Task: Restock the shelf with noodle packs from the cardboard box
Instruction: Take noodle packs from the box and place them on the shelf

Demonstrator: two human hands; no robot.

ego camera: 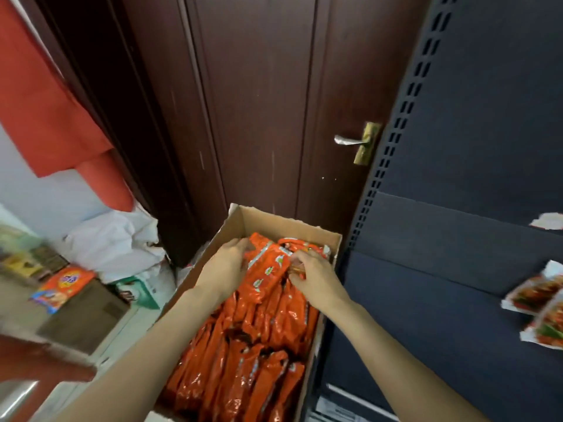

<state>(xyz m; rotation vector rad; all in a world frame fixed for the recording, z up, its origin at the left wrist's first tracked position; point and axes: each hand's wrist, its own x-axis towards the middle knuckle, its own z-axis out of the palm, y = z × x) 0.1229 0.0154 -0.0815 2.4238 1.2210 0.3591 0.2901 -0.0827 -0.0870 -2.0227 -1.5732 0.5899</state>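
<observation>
I have the cardboard box [240,222] low in the middle of my view, its long axis running from about six o'clock up toward twelve, open at the top and packed with orange noodle packs [259,354] standing on edge in rows. The box is hemmed in: its right wall sits just beside the dark shelf unit [457,269], at three o'clock, and its far end is near the brown door [259,117] at twelve. The looser room lies at nine o'clock, toward the pale floor [128,327], though white bags [115,245] and a smaller brown carton [88,315] with an orange pack [64,286] on it crowd that side. My left hand [227,266] curls over the left edge of a raised bundle of packs [268,269] at the far end of the box; my right hand [316,278] grips the bundle's right side, fingers bent around it. That bundle is tilted, its length slanting from seven toward one o'clock. The wrappers are glossy, crinkled orange with small white and green marks. Other printed packets [539,296] lie on the shelf at four o'clock.
</observation>
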